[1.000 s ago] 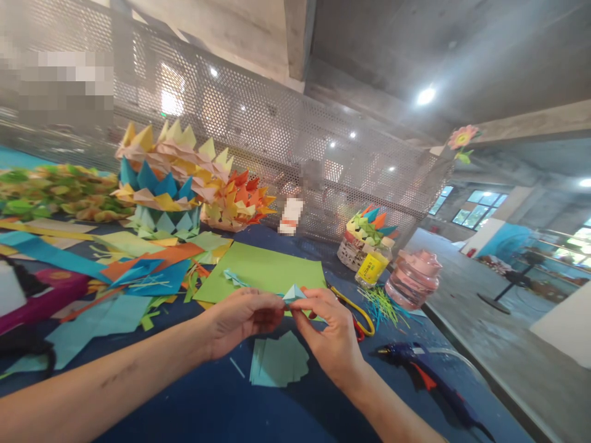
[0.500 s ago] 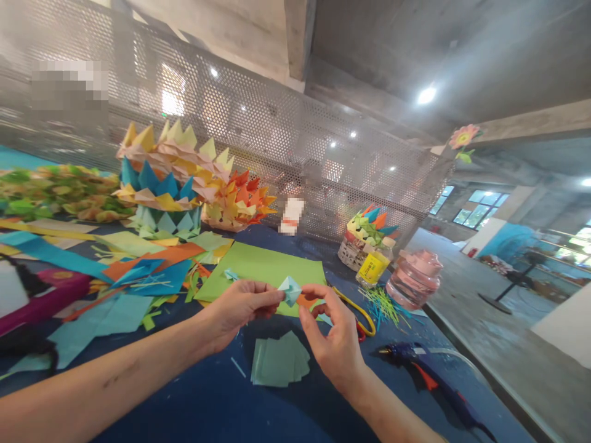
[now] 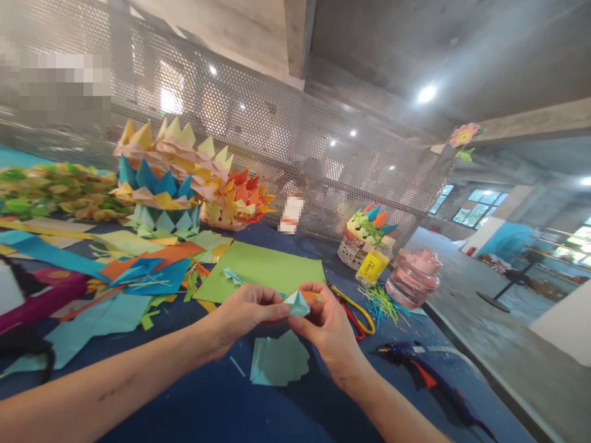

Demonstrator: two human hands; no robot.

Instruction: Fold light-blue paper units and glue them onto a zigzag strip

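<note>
My left hand and my right hand meet above the blue table, both pinching a small folded light-teal paper piece. Its pointed tip sticks up between my fingertips. Just below my hands lies a small stack of teal paper squares. Behind them a green sheet lies flat with another small folded teal piece on it.
Tall folded-paper models and loose coloured sheets crowd the left. Yellow-handled scissors, a yellow-labelled bottle, a pink-lidded jar, a small basket of paper pieces and a dark glue gun lie right. A perforated metal screen backs the table.
Half a second ago my right hand had let go, leaving the folded piece in my left fingers. Now my right fingers have closed on it again.
</note>
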